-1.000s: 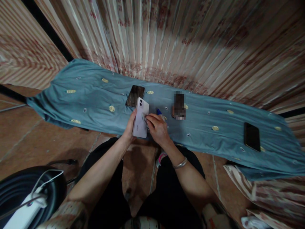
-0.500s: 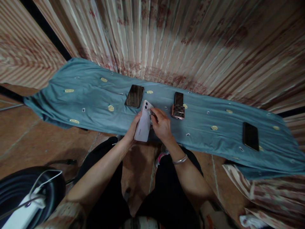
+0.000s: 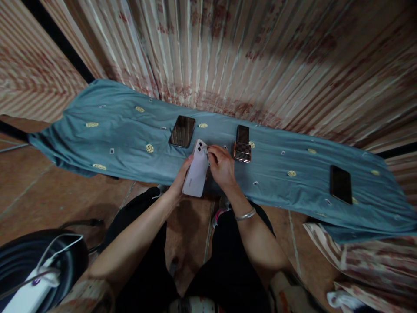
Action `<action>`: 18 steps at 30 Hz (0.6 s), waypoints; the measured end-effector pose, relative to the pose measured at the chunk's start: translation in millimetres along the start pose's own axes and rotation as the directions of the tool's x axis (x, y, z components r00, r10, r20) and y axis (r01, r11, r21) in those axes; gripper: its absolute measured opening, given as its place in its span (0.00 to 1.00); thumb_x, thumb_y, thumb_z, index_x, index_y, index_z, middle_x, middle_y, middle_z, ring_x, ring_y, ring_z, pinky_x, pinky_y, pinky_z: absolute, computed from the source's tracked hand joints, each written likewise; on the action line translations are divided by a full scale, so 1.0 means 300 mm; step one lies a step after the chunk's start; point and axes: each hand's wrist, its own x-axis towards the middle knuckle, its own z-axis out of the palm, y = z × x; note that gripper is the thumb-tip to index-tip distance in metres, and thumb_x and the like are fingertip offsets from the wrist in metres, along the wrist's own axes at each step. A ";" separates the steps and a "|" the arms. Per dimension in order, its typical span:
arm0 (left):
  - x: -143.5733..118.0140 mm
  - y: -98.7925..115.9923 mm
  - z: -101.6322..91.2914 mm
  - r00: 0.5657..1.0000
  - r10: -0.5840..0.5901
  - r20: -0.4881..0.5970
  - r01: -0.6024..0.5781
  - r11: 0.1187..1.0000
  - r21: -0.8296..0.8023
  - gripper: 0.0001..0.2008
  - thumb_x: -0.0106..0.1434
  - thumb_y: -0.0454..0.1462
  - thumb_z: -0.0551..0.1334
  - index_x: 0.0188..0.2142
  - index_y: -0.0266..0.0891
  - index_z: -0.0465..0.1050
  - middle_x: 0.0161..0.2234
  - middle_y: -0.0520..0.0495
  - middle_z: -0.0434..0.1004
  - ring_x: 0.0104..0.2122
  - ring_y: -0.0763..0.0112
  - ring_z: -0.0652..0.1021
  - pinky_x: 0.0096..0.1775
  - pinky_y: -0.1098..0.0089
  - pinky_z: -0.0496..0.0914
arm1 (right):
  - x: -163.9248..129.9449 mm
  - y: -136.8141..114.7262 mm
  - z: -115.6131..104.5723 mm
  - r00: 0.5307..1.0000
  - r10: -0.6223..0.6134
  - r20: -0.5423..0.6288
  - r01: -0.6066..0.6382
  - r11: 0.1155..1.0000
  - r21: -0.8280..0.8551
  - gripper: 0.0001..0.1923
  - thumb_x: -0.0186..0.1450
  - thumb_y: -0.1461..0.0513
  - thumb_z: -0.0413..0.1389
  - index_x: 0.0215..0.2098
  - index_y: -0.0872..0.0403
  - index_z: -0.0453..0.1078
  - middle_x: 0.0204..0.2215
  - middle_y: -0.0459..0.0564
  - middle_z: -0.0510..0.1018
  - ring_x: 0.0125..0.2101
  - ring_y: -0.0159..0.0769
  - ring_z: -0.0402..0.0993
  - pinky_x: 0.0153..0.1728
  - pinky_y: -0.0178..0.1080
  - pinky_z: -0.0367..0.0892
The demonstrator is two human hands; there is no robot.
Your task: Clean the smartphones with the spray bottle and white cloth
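Observation:
My left hand [image 3: 181, 178] grips a pale lilac-white smartphone [image 3: 194, 176] by its left edge. The phone's back, with dark camera lenses at the top, faces up above the near edge of the cloth cover. My right hand [image 3: 223, 167] has its fingers pinched on a small pale wad of cloth or tissue [image 3: 206, 150], mostly hidden by the fingers, at the phone's upper right beside the lenses. A dark smartphone [image 3: 182, 131] lies just beyond the phone in my hand. To the right of my right hand rests a fold-out phone [image 3: 242, 144] with a copper-coloured edge.
A teal cover [image 3: 130, 130] with yellow pineapples spreads over the long narrow surface. Another dark phone [image 3: 340, 184] lies near its right end. Patterned curtains [image 3: 202, 52] hang behind. On the floor at left are a coiled black hose [image 3: 74, 256] and a white power strip [image 3: 28, 291].
My right hand has moved the pale wad slightly upward, towards the camera lenses. The held phone has shifted down a little. The other phones stay where they were.

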 end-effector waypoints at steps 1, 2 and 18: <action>0.001 -0.004 -0.001 1.000 -0.012 0.004 0.012 1.000 0.007 0.20 0.68 0.48 0.54 0.34 0.35 0.76 0.22 0.46 0.78 0.19 0.68 0.76 0.24 0.69 0.73 | 0.006 0.002 -0.002 1.000 0.004 0.000 -0.004 1.000 0.003 0.11 0.68 0.65 0.50 0.38 0.50 0.74 0.44 0.51 0.81 0.47 0.41 0.75 0.55 0.45 0.67; 0.001 -0.007 0.000 1.000 -0.024 0.007 0.024 1.000 0.011 0.20 0.68 0.48 0.54 0.34 0.35 0.76 0.22 0.45 0.78 0.19 0.68 0.76 0.24 0.69 0.73 | 0.011 0.003 -0.003 1.000 0.006 0.002 -0.006 1.000 0.006 0.11 0.68 0.65 0.49 0.39 0.50 0.74 0.45 0.52 0.80 0.47 0.41 0.75 0.56 0.46 0.67; -0.007 -0.004 0.000 1.000 0.016 0.009 -0.016 0.999 0.028 0.18 0.67 0.47 0.56 0.39 0.34 0.74 0.23 0.48 0.79 0.20 0.69 0.77 0.25 0.70 0.75 | 0.038 0.038 0.012 1.000 -0.003 -0.024 0.003 1.000 -0.008 0.12 0.69 0.64 0.50 0.39 0.50 0.76 0.43 0.50 0.82 0.46 0.40 0.75 0.54 0.44 0.67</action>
